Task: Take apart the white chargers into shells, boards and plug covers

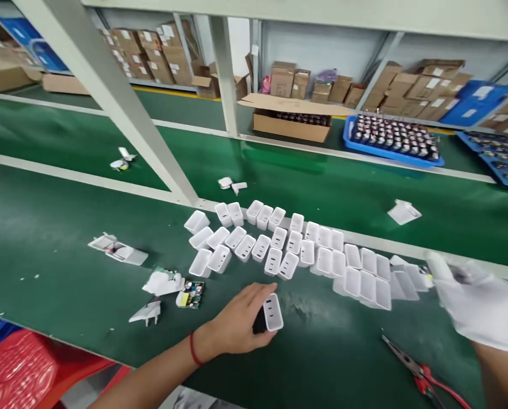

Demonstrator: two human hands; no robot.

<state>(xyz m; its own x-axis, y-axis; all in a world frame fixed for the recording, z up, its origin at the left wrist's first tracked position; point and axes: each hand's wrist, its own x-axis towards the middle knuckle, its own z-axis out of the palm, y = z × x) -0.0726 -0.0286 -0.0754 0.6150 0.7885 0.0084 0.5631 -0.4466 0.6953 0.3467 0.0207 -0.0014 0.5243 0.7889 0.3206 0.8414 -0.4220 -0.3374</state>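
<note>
My bare left hand (237,324), with a red band on the wrist, grips one white charger shell (273,312) above the green table, its ported face turned toward me. My right hand (479,301) wears a white glove and is blurred by motion at the right edge; its fingers curl round something small I cannot make out. Between the hands, several empty white charger shells (296,250) lie in rough rows. A small circuit board (191,294) and white plug parts (162,282) lie to the left of my left hand.
Red-handled pliers (424,378) lie at the near right. Loose white parts (117,250) lie at the left and a shell (403,212) on the far belt. A slanted rack post (121,113) crosses the table. A cardboard box (292,122) and a blue tray (392,142) stand behind.
</note>
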